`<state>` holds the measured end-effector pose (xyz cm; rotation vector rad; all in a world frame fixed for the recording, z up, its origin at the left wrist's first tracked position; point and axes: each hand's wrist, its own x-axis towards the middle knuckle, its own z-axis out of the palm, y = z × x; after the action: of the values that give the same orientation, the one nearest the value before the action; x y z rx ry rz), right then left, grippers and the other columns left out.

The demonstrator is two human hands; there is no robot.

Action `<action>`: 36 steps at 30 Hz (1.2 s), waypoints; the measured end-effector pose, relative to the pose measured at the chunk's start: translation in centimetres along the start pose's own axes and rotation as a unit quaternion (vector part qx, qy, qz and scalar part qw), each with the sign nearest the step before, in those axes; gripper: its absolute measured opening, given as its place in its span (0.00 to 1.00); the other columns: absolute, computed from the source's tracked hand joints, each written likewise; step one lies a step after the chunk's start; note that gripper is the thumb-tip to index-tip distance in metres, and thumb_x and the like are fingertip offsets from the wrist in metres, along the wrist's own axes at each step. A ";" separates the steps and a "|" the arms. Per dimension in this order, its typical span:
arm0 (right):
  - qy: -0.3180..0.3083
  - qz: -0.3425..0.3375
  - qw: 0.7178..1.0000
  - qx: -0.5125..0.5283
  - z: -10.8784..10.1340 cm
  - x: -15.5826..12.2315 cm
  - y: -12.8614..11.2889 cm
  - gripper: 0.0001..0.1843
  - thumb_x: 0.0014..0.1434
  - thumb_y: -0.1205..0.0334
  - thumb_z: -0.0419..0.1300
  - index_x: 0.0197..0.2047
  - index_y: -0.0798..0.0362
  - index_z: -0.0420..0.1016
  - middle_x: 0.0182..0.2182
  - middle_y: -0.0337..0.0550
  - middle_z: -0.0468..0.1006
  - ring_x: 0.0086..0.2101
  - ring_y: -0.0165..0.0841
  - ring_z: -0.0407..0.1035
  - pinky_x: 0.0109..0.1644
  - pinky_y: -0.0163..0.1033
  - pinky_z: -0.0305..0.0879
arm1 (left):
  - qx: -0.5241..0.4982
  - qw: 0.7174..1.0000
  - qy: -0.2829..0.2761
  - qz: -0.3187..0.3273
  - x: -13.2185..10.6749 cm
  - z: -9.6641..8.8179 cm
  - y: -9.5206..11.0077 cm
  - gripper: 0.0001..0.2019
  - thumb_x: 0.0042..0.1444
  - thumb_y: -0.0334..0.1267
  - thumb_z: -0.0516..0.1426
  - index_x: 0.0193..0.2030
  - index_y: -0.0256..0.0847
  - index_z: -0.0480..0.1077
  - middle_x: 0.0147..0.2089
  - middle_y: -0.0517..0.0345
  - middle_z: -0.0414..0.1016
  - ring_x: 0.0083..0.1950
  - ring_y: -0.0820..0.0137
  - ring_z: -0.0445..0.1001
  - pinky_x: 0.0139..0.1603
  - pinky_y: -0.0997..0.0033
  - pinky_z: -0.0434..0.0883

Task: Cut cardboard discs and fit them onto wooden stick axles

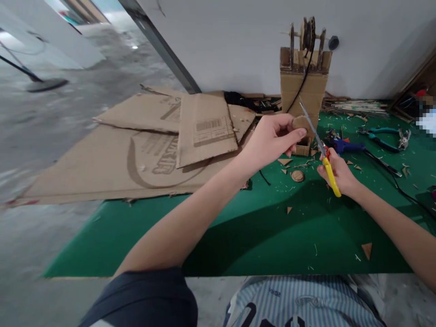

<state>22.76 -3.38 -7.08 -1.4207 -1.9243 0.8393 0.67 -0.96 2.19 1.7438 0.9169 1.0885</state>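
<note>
At the left, a large cardboard sheet (95, 163) lies on the green table (136, 227), its far end jutting past the table's edge above the grey floor (119, 72). Across it rests a smaller cardboard panel (207, 129), printed with a barcode. Next comes the left hand (274, 134), raised over the table, its thumb and fingers closed on a cardboard disc (299, 121) (the fingers cover part of it). Below, a second disc (297, 175) lies on the table among trimmings. Behind the held disc stands an upright cardboard stand (288, 91), with a pulley wheel (308, 34) on top and a black cord (304, 81) running down from it. Just right of the disc are the scissors (323, 150), blades pointing up and away; whether they touch the disc, I cannot tell. The right hand (337, 175) is curled around their yellow and red handles. Further right lie a blue glue gun (345, 145), then teal-handled pliers (383, 136), with a triangular scrap (367, 250) nearer the table's front edge
</note>
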 end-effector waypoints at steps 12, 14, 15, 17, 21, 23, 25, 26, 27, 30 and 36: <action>0.008 0.020 1.000 0.009 -0.2 0.3 -0.3 0.29 0.52 0.37 0.65 0.37 0.45 0.52 0.25 0.34 0.68 0.23 0.32 0.61 0.27 0.41 0.55 | 0.009 1.000 0.008 -0.013 0.0 -0.1 0.1 0.15 0.61 0.32 0.62 0.24 0.40 0.66 0.19 0.64 0.69 0.20 0.78 0.67 0.21 0.77 0.64; 0.008 0.020 1.000 -0.001 -0.3 0.3 -0.4 0.28 0.52 0.38 0.65 0.36 0.44 0.51 0.22 0.32 0.66 0.22 0.31 0.59 0.27 0.41 0.54 | 0.011 1.000 0.005 -0.013 0.1 -0.2 0.1 0.15 0.60 0.32 0.63 0.24 0.40 0.67 0.19 0.64 0.70 0.20 0.78 0.67 0.21 0.77 0.64; 0.008 0.018 1.000 -0.006 -0.3 0.3 -0.5 0.28 0.52 0.38 0.65 0.36 0.44 0.51 0.22 0.32 0.65 0.21 0.31 0.59 0.27 0.41 0.53 | 0.011 1.000 0.003 -0.013 0.1 -0.3 0.1 0.15 0.60 0.32 0.63 0.24 0.40 0.67 0.19 0.64 0.70 0.20 0.78 0.67 0.21 0.77 0.64; 0.008 0.014 1.000 -0.014 -0.4 0.3 -0.5 0.27 0.52 0.39 0.65 0.36 0.44 0.51 0.22 0.31 0.65 0.21 0.31 0.59 0.28 0.41 0.52 | 0.010 1.000 0.003 -0.014 0.1 -0.2 0.1 0.16 0.60 0.32 0.63 0.23 0.40 0.66 0.19 0.64 0.70 0.20 0.79 0.67 0.21 0.78 0.64; 0.015 0.000 1.000 -0.007 -0.2 0.2 0.0 0.26 0.53 0.38 0.63 0.37 0.45 0.52 0.25 0.33 0.67 0.23 0.31 0.61 0.29 0.41 0.54 | -0.032 0.999 0.020 -0.037 0.0 0.4 -0.2 0.16 0.60 0.32 0.63 0.23 0.41 0.64 0.18 0.64 0.70 0.19 0.79 0.68 0.21 0.79 0.65; 0.014 -0.002 1.000 0.000 -0.1 0.2 0.4 0.26 0.54 0.37 0.63 0.38 0.45 0.54 0.27 0.33 0.67 0.23 0.31 0.61 0.30 0.41 0.55 | -0.067 0.996 0.029 -0.044 -0.1 0.9 -0.5 0.17 0.60 0.34 0.65 0.24 0.41 0.64 0.19 0.64 0.71 0.20 0.79 0.69 0.21 0.79 0.67; 0.012 0.001 1.000 0.003 0.0 0.1 0.6 0.26 0.55 0.37 0.62 0.39 0.45 0.54 0.28 0.34 0.68 0.24 0.31 0.61 0.31 0.41 0.57 | -0.096 0.994 0.034 -0.037 -0.2 1.4 -0.9 0.17 0.59 0.36 0.66 0.24 0.41 0.64 0.19 0.64 0.71 0.20 0.80 0.69 0.22 0.79 0.68; 0.011 0.002 1.000 0.003 0.0 0.2 0.7 0.26 0.55 0.37 0.62 0.40 0.45 0.55 0.28 0.34 0.68 0.24 0.31 0.62 0.31 0.41 0.57 | -0.107 0.993 0.035 -0.032 -0.2 1.5 -1.1 0.17 0.59 0.37 0.66 0.24 0.40 0.65 0.20 0.64 0.71 0.20 0.80 0.69 0.22 0.79 0.68; 0.009 0.001 1.000 0.003 -0.1 0.2 0.6 0.26 0.56 0.37 0.62 0.39 0.45 0.54 0.28 0.35 0.68 0.24 0.32 0.62 0.31 0.41 0.57 | -0.114 0.993 0.033 -0.030 -0.2 1.6 -1.2 0.17 0.59 0.37 0.66 0.24 0.40 0.65 0.20 0.64 0.71 0.20 0.80 0.69 0.22 0.79 0.68; 0.001 -0.001 1.000 -0.001 -0.2 0.3 0.3 0.26 0.55 0.38 0.62 0.37 0.45 0.53 0.27 0.36 0.68 0.25 0.33 0.63 0.30 0.41 0.57 | -0.111 0.993 0.029 -0.035 -0.2 1.4 -1.1 0.17 0.59 0.36 0.66 0.24 0.40 0.65 0.19 0.64 0.71 0.20 0.81 0.68 0.22 0.80 0.67; -0.009 0.009 1.000 -0.023 -0.6 0.5 -0.2 0.25 0.54 0.39 0.62 0.36 0.44 0.51 0.23 0.33 0.64 0.23 0.33 0.60 0.29 0.41 0.53 | -0.039 0.998 0.008 -0.043 0.0 0.1 -0.2 0.18 0.59 0.33 0.65 0.22 0.40 0.63 0.18 0.64 0.69 0.19 0.80 0.67 0.21 0.80 0.64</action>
<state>22.99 -2.88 -6.51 -1.4642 -1.9584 0.8225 0.79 -0.89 2.00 1.6208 0.9375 1.0693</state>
